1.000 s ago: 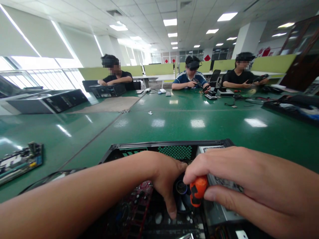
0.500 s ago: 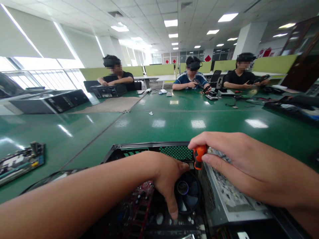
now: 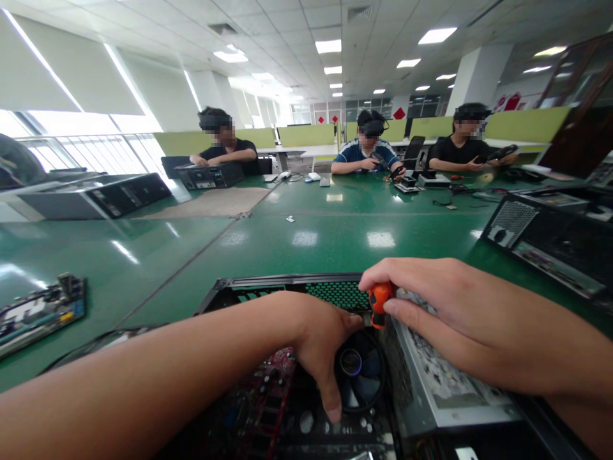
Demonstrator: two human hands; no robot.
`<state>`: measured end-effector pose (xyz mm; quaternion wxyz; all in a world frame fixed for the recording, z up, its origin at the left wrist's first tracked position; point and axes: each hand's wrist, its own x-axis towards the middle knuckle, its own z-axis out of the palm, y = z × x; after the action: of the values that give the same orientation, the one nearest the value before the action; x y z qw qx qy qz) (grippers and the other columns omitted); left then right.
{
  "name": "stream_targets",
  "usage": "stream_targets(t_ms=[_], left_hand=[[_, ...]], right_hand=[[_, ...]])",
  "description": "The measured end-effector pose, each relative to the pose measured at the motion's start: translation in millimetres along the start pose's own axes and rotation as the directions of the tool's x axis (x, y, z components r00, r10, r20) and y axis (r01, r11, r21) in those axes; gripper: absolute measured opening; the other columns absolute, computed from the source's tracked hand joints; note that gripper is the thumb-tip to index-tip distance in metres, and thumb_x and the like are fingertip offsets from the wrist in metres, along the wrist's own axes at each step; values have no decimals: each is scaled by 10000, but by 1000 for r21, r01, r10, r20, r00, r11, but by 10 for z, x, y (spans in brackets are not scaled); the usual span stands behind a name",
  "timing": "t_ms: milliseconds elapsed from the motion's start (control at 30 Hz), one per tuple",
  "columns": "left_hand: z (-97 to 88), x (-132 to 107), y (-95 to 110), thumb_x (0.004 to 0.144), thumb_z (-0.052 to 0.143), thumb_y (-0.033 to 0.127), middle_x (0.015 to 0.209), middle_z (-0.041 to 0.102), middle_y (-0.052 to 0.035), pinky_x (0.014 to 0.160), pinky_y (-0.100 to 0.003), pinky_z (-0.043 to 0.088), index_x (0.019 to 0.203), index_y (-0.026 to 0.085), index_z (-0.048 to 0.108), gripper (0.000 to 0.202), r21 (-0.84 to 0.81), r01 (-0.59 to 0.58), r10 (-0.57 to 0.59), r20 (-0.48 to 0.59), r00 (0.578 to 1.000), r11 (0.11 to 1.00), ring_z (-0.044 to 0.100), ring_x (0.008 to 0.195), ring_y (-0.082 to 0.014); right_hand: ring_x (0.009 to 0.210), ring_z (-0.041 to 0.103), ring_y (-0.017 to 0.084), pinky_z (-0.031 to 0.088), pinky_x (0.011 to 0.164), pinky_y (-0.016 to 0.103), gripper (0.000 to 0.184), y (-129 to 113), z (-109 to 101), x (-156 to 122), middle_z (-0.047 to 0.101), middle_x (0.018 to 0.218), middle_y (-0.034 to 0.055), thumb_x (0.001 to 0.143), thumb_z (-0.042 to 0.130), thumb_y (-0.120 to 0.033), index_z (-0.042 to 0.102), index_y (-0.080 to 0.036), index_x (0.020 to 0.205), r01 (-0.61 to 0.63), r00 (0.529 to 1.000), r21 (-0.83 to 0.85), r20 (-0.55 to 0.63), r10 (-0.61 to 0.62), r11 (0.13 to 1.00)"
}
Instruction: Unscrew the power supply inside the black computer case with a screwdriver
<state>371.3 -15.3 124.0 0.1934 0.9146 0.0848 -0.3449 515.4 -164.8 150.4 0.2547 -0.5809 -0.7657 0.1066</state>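
My right hand (image 3: 445, 319) is closed on a short screwdriver (image 3: 380, 303) with an orange and black handle, held nearly upright. Its tip is hidden. My left hand (image 3: 320, 345) wraps round the left side of a round black CPU fan (image 3: 361, 370), thumb at the near side and fingers at the far side. The fan sits inside an open computer case (image 3: 287, 279), beside a metal power supply (image 3: 460, 409). Left of the fan, partly under my left forearm, lies a red circuit board (image 3: 275, 390).
Another computer case (image 3: 550, 243) stands at the right. A loose circuit board (image 3: 43, 313) lies on the green table (image 3: 268, 236) at the left, with a dark case (image 3: 96, 195) farther back. Several people (image 3: 366, 150) work across the table.
A computer case at the right has come nearer and tipped, now showing its back panel. The screwdriver and my right hand have shifted slightly left. My left hand stays on the CPU fan.
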Motion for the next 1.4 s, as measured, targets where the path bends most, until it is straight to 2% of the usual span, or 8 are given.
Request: stream_targets(t_ms=[133, 367, 533, 667, 800, 933, 1200, 1400], left_hand=[[-17, -24, 24, 478, 809, 402, 1574, 327, -138, 1189, -414, 250, 1513, 161, 276, 1189, 46, 13, -13, -13, 1000, 999, 315, 1449, -316], [-21, -18, 23, 492, 799, 434, 1485, 470, -134, 1107, -420, 389, 1490, 186, 334, 1129, 19, 68, -68, 15, 998, 998, 488, 1328, -332], [-16, -1, 25, 488, 812, 408, 1529, 400, -164, 1176, -423, 280, 1492, 128, 312, 1156, 45, 49, -50, 10, 999, 998, 385, 1406, -336], [22, 35, -44, 485, 823, 352, 1543, 383, -147, 1164, -419, 303, 1520, 146, 252, 1200, -21, 31, -31, -2, 1000, 999, 402, 1395, -329], [66, 101, -178, 508, 817, 338, 1502, 463, -48, 1116, -375, 381, 1492, 275, 325, 1102, -165, -175, 181, 22, 983, 971, 507, 1314, -276], [82, 149, -243, 531, 805, 386, 1421, 546, -43, 1074, -377, 423, 1422, 286, 441, 968, -166, -232, 241, 40, 970, 958, 574, 1226, -267], [71, 148, -216, 485, 804, 430, 1444, 522, -23, 1061, -375, 438, 1427, 294, 413, 1029, -110, -181, 184, 16, 983, 977, 494, 1313, -312], [78, 61, -275, 434, 820, 447, 1434, 537, -60, 1075, -424, 421, 1480, 277, 340, 1164, -40, -12, 12, -3, 1000, 999, 530, 1274, -344]], right_hand=[[804, 648, 159, 472, 700, 281, 99, -7, 8, -7, 702, 951, -19, 937, 561, -250, 601, -270, 1025, -8, 1000, -60, -20, 7, 998], [604, 582, 122, 390, 520, 237, 187, -18, 5, -49, 656, 735, -66, 826, 727, -357, 568, -258, 827, -29, 1000, -73, -14, 28, 997], [728, 631, 136, 462, 623, 255, 70, 2, -35, -67, 698, 872, -45, 886, 652, -284, 615, -272, 944, 3, 1000, -68, -19, -4, 998], [925, 665, 141, 507, 782, 248, 209, -23, -67, -95, 719, 1078, -37, 941, 551, -219, 627, -294, 1120, 90, 994, -19, -53, -91, 996], [1054, 675, 148, 516, 805, 218, 248, -87, -46, -84, 731, 1166, -48, 958, 516, -183, 643, -303, 1134, 182, 983, 5, 6, -182, 983], [1070, 668, 135, 502, 831, 212, 235, -103, -21, -57, 726, 1169, -61, 973, 498, -187, 640, -301, 1121, 178, 982, 34, 54, -180, 983], [982, 681, 145, 500, 805, 256, 218, -94, -43, -1, 730, 1138, -67, 973, 488, -194, 647, -311, 1066, 144, 981, 70, 125, -151, 987], [793, 684, 175, 509, 688, 289, 113, -122, 99, 93, 748, 960, -23, 884, 640, -259, 674, -288, 988, 79, 992, 10, 98, -80, 997]])
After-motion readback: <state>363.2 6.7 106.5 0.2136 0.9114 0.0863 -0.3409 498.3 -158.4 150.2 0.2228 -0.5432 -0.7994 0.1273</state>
